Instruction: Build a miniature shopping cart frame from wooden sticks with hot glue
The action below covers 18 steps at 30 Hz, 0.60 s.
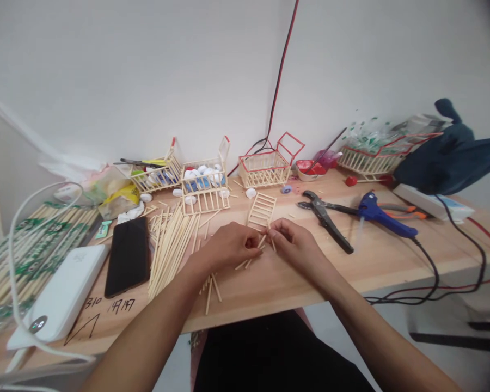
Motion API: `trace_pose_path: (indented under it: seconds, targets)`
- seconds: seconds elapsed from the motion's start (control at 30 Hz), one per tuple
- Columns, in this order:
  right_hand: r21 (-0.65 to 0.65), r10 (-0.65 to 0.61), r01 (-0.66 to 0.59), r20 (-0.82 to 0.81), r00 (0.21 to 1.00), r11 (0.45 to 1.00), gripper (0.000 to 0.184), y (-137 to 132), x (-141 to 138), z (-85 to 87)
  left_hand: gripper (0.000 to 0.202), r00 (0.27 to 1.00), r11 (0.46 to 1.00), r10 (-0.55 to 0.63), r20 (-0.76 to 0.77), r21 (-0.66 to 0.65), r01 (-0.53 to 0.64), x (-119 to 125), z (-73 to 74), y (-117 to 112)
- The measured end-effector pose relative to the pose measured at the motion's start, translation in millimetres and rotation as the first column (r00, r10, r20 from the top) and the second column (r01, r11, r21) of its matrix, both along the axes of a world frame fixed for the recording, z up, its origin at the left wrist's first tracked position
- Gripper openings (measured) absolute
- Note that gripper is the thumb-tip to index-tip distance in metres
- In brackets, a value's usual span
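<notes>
My left hand (239,243) is closed, with a short wooden stick (262,241) pinched between thumb and fingertips. Right beside it, my right hand (293,242) is also closed in a pinch, and another short wooden stick (273,244) shows under its fingertips. The fingertips of the two hands nearly meet. Just behind them lies a small ladder-like frame of sticks (262,210); whether a hand touches it I cannot tell. Loose cut sticks (209,294) lie near my left forearm, beside a pile of long thin sticks (173,245).
Small stick-built carts, one a red-rimmed cart (265,170), line the wall. Cutting pliers (326,220) and a blue glue gun (386,215) with its cord lie right. A phone (127,257), a white power bank (59,296) and packaged chopsticks (36,245) are left. A red paint dish (310,170) sits behind.
</notes>
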State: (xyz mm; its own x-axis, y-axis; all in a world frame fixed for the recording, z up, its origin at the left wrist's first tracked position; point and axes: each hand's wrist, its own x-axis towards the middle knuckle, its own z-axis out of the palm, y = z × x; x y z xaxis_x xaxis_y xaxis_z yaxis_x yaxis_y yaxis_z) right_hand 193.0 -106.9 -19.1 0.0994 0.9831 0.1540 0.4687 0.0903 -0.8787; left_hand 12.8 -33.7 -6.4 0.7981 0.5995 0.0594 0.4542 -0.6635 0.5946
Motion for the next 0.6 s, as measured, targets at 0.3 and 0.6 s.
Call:
trace_pose_path:
  seconds: [0.3, 0.6]
  targets:
    - [0.021, -0.003, 0.008, -0.25, 0.968, 1.0, 0.023, 2.4, 6.8, -10.9, 0.011, 1.0, 1.0, -0.015, -0.01, 0.014, 0.015, -0.8, 2.1, 1.2]
    - [0.116, -0.031, 0.095, -0.464, 0.885, 0.989, 0.025, -6.0, 8.7, 1.2, 0.014, 1.0, 0.996, -0.03, -0.002, -0.079, 0.03, -1.8, 8.1, 1.8]
